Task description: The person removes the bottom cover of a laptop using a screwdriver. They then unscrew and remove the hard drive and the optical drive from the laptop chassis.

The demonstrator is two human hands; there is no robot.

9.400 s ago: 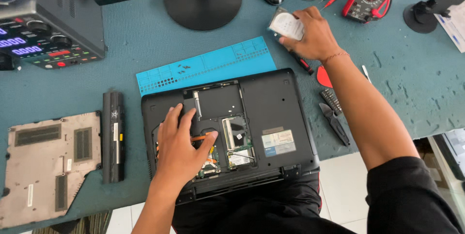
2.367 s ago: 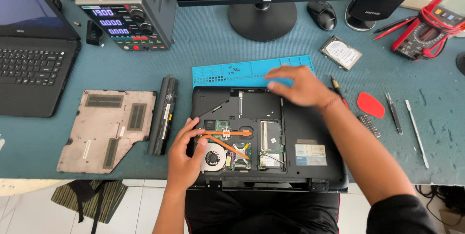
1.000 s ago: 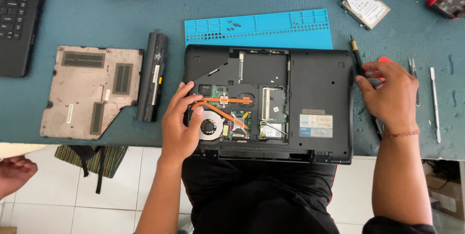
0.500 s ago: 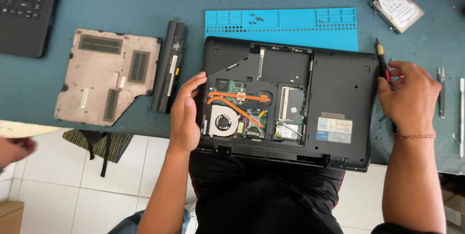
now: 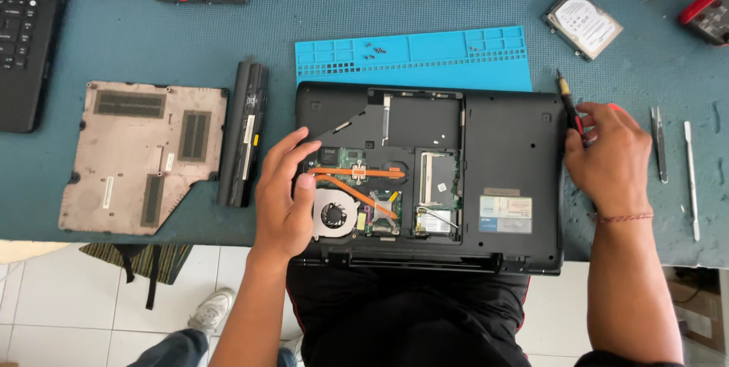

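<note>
On the blue-green bench [image 5: 425, 14], going left to right: a second laptop's keyboard [image 5: 26, 40] sits at the far left edge; beside it lies the removed bottom cover [image 5: 140, 158], tan inner side up; just right of that, a long black battery pack [image 5: 244, 133] lies end-on, near to far. Your left hand [image 5: 282, 196] comes up from the near edge, forearm straight, palm down on the left rim of the opened laptop [image 5: 505, 147]; its fingers are spread and loosely open, holding nothing, thumb tip touching the edge of the round fan [image 5: 334, 215]; copper heat pipes [image 5: 357, 175] run just right of the fingertips. A blue parts mat [image 5: 414, 59] with small screws lies far of the laptop. Your right hand [image 5: 606, 158] rests at the laptop's right edge, wrist bent inward, fingers closed around a black-and-red screwdriver [image 5: 568, 101] whose tip points far; a bare hard drive [image 5: 582, 23] lies farther off; tweezers [image 5: 659, 153] and a pry tool [image 5: 691, 181] lie just right.
</note>
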